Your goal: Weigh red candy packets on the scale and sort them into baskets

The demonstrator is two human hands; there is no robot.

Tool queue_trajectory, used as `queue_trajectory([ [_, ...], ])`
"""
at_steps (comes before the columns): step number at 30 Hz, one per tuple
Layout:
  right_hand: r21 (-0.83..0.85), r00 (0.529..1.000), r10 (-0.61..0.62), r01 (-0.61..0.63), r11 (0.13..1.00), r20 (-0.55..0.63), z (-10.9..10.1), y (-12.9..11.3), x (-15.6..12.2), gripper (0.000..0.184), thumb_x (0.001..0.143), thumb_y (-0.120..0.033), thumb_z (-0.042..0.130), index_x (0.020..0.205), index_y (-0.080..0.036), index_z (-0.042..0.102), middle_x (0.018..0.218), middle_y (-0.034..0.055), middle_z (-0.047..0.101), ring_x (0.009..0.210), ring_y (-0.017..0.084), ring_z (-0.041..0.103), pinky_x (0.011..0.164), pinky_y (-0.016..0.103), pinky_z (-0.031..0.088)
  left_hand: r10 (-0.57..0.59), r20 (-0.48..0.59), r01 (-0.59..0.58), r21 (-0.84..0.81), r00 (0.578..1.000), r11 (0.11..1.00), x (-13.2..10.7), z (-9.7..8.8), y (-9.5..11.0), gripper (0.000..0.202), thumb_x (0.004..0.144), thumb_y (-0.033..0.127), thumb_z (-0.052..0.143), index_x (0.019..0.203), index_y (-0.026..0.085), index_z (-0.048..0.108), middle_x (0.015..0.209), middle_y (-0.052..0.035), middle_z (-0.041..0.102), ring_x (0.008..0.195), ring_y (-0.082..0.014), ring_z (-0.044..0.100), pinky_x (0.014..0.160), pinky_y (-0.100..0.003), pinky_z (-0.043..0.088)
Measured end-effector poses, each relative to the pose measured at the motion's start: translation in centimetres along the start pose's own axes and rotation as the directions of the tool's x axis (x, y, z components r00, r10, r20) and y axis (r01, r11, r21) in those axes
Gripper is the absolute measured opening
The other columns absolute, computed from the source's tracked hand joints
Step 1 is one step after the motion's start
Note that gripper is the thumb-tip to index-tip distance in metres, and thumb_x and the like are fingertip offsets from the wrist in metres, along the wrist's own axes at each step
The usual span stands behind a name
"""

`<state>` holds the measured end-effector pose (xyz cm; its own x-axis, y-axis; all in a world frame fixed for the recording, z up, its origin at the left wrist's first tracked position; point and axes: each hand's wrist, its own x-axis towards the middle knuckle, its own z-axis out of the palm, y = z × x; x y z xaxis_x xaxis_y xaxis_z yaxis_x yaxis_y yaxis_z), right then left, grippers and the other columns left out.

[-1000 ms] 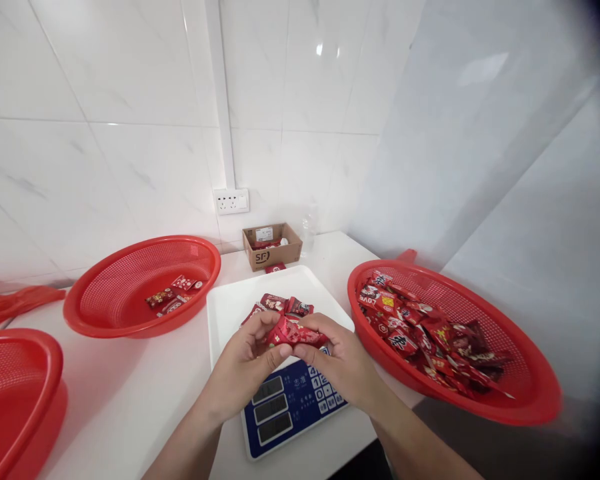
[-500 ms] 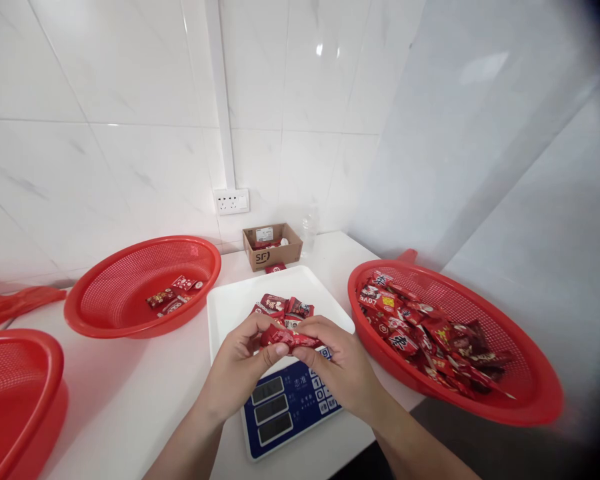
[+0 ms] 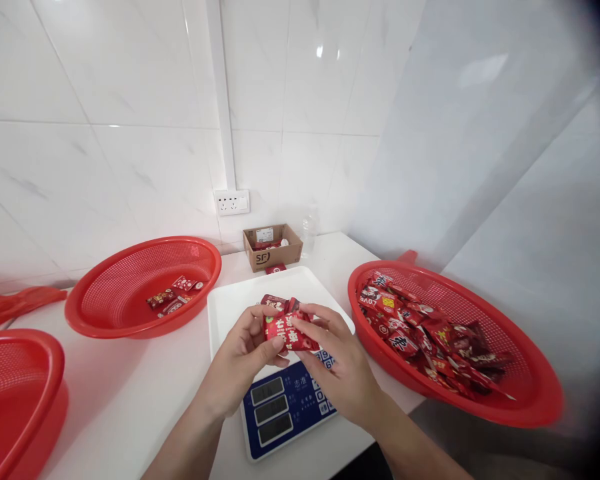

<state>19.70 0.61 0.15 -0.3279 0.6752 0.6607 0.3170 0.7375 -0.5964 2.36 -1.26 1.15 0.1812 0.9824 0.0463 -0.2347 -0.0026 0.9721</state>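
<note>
A red snack packet (image 3: 291, 333) with white lettering is held between both hands above the front of a white digital scale (image 3: 230, 303). My left hand (image 3: 245, 357) pinches its left end with the thumb in front. My right hand (image 3: 337, 360) grips the other end, fingers over the top edge and thumb below. Behind the held packet, more red packets (image 3: 274, 302) lie on the scale's pan, partly hidden by my hands. Below my hands shows the scale's blue panel (image 3: 273, 408) with its displays; my right hand covers part of the keys.
A red basket (image 3: 535, 400) heaped with similar packets stands at the right. Left of the scale is another red basket (image 3: 100, 287) holding several packets, and a third red basket (image 3: 25, 427) sits nearer. Behind the scale are a small cardboard box (image 3: 275, 255) and a clear bottle (image 3: 309, 230).
The packet between my hands has turned so its lettered face now shows. My fingers have shifted along its edges, and the right fingers have lifted and spread slightly.
</note>
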Motion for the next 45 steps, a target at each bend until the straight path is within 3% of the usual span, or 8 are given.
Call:
queue_trajectory([
  [5,0.411,0.938,0.318,-0.346,0.844,0.135,-0.3,-0.1,-0.1,0.051,0.083,-0.025,0.056,0.132,-0.03,0.041,0.134,0.007,0.047,0.119,0.02,0.05,0.097,0.039,0.045,0.075,0.01,-0.075,-0.01,0.997,0.997,-0.1,0.1,0.0,0.031,0.079,0.025,0.066,0.106,0.024,0.051,0.107,-0.0041,0.059,0.084,-0.0134,0.058,0.07,-0.025,0.052],
  [9,0.538,0.869,0.43,-0.49,0.686,0.244,-0.3,0.0,0.4,0.045,0.08,-0.037,0.062,0.122,-0.025,0.051,0.117,0.0068,0.061,0.106,0.02,0.059,0.092,0.036,0.047,0.081,0.048,-0.081,-0.004,0.996,0.997,-0.2,0.3,0.0,0.032,0.078,0.022,0.067,0.106,0.024,0.053,0.104,-0.0029,0.061,0.088,-0.0136,0.057,0.075,-0.024,0.048],
  [15,0.472,0.86,0.435,-0.509,0.719,0.265,-0.3,-0.6,0.8,0.021,0.082,-0.037,0.059,0.092,-0.019,0.064,0.09,0.0029,0.069,0.086,0.017,0.064,0.08,0.031,0.05,0.029,0.033,-0.032,0.102,0.999,0.994,-0.2,0.3,0.0,0.025,0.078,0.033,0.066,0.099,0.021,0.058,0.095,-0.0035,0.063,0.085,-0.0162,0.058,0.077,-0.029,0.047],
  [28,0.36,0.888,0.387,-0.455,0.814,0.248,-0.1,-0.4,0.4,0.02,0.084,-0.036,0.057,0.093,-0.02,0.064,0.087,0.002,0.068,0.081,0.016,0.062,0.074,0.027,0.048,0.106,-0.026,-0.096,0.251,0.994,0.963,0.1,-0.2,-0.1,0.025,0.079,0.04,0.062,0.084,0.016,0.062,0.076,-0.0026,0.062,0.071,-0.0153,0.056,0.066,-0.027,0.047],
  [31,0.318,0.866,0.459,-0.501,0.805,0.2,0.0,0.9,0.5,0.023,0.083,-0.039,0.056,0.092,-0.019,0.063,0.087,0.0032,0.068,0.082,0.017,0.062,0.075,0.029,0.049,0.163,-0.167,-0.113,0.276,0.972,0.955,0.3,-0.8,0.2,0.023,0.079,0.041,0.062,0.084,0.018,0.061,0.075,-0.0005,0.06,0.068,-0.0132,0.054,0.063,-0.025,0.046],
  [35,0.186,0.83,0.557,-0.545,0.818,-0.021,0.3,4.8,0.6,0.033,0.081,-0.042,0.057,0.105,-0.02,0.058,0.097,0.0051,0.067,0.088,0.02,0.062,0.079,0.033,0.049,0.302,-0.363,-0.175,0.342,0.881,0.923,0.5,-2.5,0.4,0.024,0.079,0.04,0.062,0.09,0.02,0.059,0.086,-0.0018,0.06,0.079,-0.0155,0.056,0.071,-0.027,0.047],
  [39,0.059,0.824,0.564,-0.561,0.826,-0.055,0.8,7.9,1.0,0.041,0.081,-0.042,0.054,0.116,-0.021,0.052,0.085,0.0019,0.067,0.078,0.018,0.063,0.073,0.033,0.049,0.338,-0.383,-0.199,0.359,0.86,0.912,0.4,-3.3,0.4,0.025,0.079,0.041,0.062,0.091,0.02,0.059,0.09,-0.0029,0.06,0.086,-0.0179,0.056,0.074,-0.029,0.048],
  [45,-0.156,0.861,0.505,-0.491,0.857,0.064,1.5,8.1,2.4,0.035,0.082,-0.041,0.052,0.111,-0.023,0.057,0.094,0.0039,0.067,0.085,0.02,0.062,0.077,0.037,0.047,0.322,-0.334,-0.127,0.493,0.886,0.861,0.4,-2.7,0.5,0.022,0.082,0.041,0.057,0.091,0.021,0.059,0.094,-0.0031,0.062,0.089,-0.0193,0.058,0.078,-0.03,0.046],
])
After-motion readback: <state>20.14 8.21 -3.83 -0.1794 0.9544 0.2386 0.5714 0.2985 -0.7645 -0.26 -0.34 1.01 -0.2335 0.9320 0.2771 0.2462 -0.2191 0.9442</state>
